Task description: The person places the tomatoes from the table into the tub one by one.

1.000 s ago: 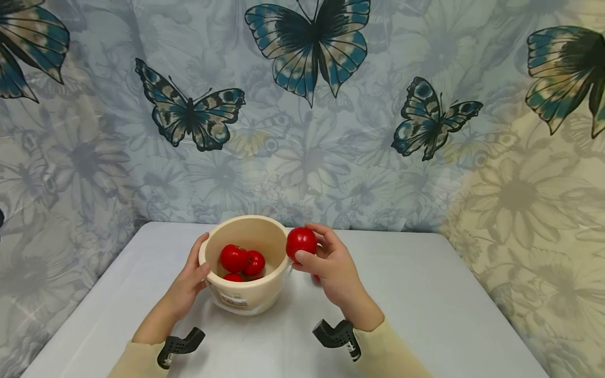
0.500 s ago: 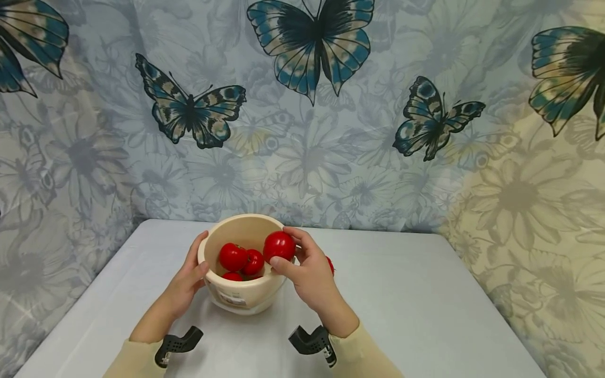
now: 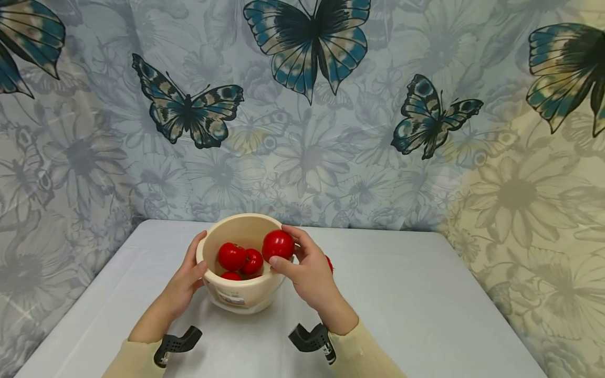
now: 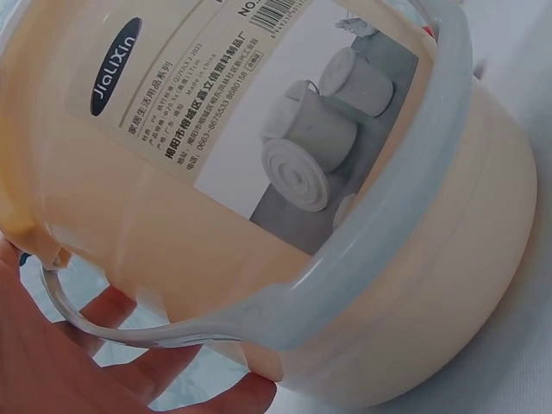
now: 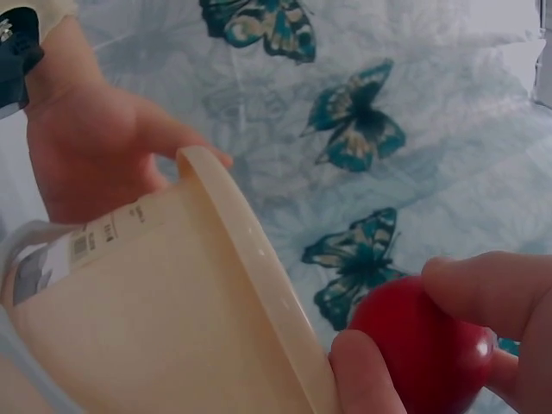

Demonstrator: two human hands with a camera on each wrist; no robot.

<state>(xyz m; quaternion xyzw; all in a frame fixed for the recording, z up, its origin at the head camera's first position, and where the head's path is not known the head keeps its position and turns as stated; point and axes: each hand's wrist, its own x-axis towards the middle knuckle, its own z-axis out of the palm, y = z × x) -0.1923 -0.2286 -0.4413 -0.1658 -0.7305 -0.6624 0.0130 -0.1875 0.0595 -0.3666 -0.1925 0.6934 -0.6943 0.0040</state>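
A cream plastic bucket (image 3: 250,296) stands on the table, its mouth tipped a little toward me. My left hand (image 3: 181,289) grips its left rim, thumb in front and fingers around the far side. In the left wrist view the bucket's label (image 4: 233,103) and pale handle (image 4: 379,233) show near those fingers. My right hand (image 3: 314,278) pinches a red tomato (image 3: 278,245) between thumb and fingers, over the right rim. Several tomatoes (image 3: 232,256) lie inside the bucket. The right wrist view shows the held tomato (image 5: 423,345) right beside the rim (image 5: 250,250).
Another red tomato (image 3: 329,264) sits on the white table (image 3: 416,299) behind my right hand, mostly hidden by it. A butterfly-print cloth (image 3: 312,157) hangs behind the table and along both sides. Dark camera mounts (image 3: 312,338) are strapped to both wrists.
My right hand has carried the tomato leftward from beside the bucket to over its right rim, then paused there. The left hand keeps its grip on the bucket.
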